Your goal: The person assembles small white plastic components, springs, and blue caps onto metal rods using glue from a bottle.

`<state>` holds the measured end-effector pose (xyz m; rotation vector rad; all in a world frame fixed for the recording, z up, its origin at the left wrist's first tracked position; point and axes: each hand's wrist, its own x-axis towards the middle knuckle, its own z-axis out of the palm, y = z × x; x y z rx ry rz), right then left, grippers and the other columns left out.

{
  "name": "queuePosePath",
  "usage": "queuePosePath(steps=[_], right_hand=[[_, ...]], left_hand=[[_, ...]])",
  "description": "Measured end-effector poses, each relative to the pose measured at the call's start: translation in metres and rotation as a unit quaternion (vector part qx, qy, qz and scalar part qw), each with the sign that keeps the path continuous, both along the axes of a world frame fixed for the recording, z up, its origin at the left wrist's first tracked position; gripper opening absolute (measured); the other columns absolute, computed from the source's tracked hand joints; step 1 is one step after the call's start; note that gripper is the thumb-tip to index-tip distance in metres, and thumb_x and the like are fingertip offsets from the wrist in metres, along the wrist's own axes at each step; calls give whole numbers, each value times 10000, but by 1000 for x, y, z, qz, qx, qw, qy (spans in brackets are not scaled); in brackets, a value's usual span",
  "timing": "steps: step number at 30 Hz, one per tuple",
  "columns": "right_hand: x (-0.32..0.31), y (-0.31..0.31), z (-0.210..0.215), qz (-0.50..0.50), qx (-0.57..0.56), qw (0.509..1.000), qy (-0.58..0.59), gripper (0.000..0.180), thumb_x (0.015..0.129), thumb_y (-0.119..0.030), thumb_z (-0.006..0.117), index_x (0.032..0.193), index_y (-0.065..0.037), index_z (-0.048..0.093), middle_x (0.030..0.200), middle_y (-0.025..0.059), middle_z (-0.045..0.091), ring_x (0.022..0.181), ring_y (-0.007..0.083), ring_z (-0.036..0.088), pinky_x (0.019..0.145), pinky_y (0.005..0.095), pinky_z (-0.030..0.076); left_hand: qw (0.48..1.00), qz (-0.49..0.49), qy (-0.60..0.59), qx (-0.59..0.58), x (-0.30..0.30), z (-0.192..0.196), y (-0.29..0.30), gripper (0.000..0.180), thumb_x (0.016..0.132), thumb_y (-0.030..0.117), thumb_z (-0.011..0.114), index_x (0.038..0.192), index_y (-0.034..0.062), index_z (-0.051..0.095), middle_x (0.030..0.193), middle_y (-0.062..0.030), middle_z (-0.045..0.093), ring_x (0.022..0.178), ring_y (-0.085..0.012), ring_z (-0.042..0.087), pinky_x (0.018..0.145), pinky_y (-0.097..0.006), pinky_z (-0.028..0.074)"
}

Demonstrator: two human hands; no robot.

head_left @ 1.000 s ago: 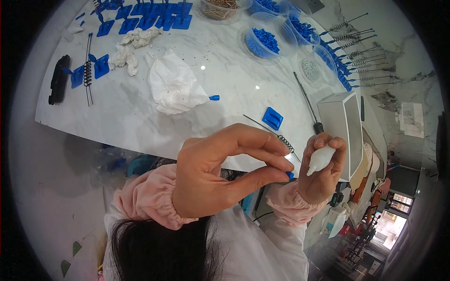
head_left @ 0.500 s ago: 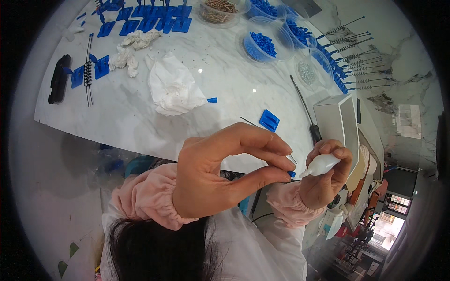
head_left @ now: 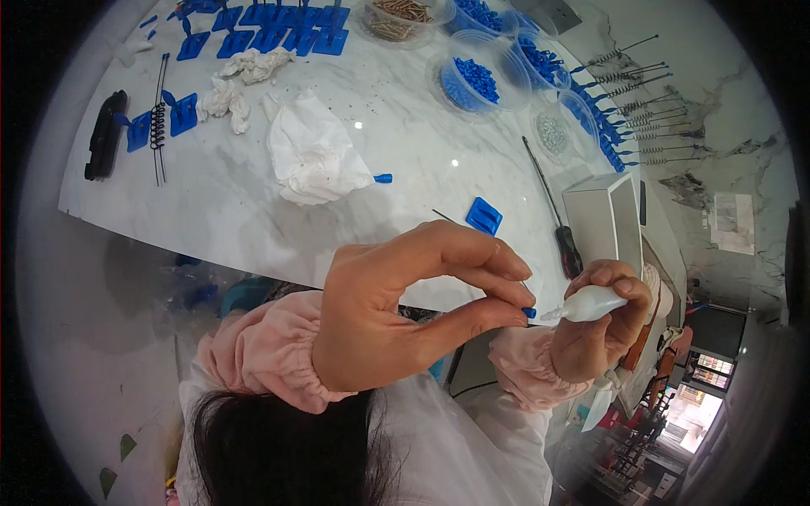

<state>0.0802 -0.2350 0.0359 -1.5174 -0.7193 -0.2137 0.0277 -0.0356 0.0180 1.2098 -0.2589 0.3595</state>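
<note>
My left hand pinches a small blue plastic cap between thumb and fingertips. In my right hand is a small white squeeze bottle, gripped between the thumb and curled fingers. Its narrow clear tip points left at the cap, with a slight gap or light contact that I cannot tell apart. A thin dark rod passes behind my left hand; whether the fingers hold it is hidden. Just beyond them, a blue square plate lies on the table.
A screwdriver and a white box are on the right. Crumpled tissue lies mid-table beside another blue cap. Tubs of blue parts and copper-coloured pieces stand at the back. Blue-based coils line the right edge.
My right hand has shifted slightly right, and the squeeze bottle lies more level. My left hand, still pinching the blue cap, has barely moved.
</note>
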Motion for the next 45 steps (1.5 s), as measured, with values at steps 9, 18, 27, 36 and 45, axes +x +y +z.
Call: queuePosePath(steps=[9, 18, 27, 36, 45], right_hand=[[0, -4, 5, -12, -28, 999, -31, 272, 837, -127, 574, 1052, -10, 456, 985, 149, 477, 788, 210, 477, 629, 268, 426], [2, -8, 12, -14, -54, 997, -58, 262, 828, -117, 577, 1037, -8, 464, 961, 145, 472, 777, 205, 472, 620, 257, 428], [3, -6, 14, -16, -65, 995, -77, 251, 832, -121, 581, 1026, -10, 467, 947, 148, 475, 763, 203, 475, 598, 259, 439], [2, -5, 17, -22, -86, 992, -95, 269, 844, -147, 580, 1046, -13, 462, 954, 153, 481, 767, 206, 478, 595, 266, 439], [3, -6, 20, -21, -101, 989, -107, 263, 850, -149, 576, 1049, -16, 468, 973, 152, 486, 776, 209, 484, 601, 266, 445]], left_hand=[[1000, 17, -3, 8, 0, 0, -1, 384, 643, -148, 695, 975, -39, 535, 829, -160, 671, 807, -196, 656, 742, -282, 480], [1000, 2, -5, -6, 0, -1, -2, 383, 632, -167, 688, 968, -43, 550, 829, -157, 668, 828, -205, 657, 737, -287, 503], [1000, -1, -2, -8, 0, -2, -1, 405, 627, -169, 693, 980, -44, 537, 849, -162, 666, 835, -215, 656, 749, -297, 497], [1000, 5, -6, -20, 0, -3, -2, 390, 628, -168, 695, 965, -44, 544, 842, -153, 666, 814, -205, 654, 747, -299, 489], [1000, 0, -1, -23, 1, -4, -1, 381, 629, -171, 690, 960, -44, 551, 837, -161, 663, 819, -211, 658, 726, -289, 498]])
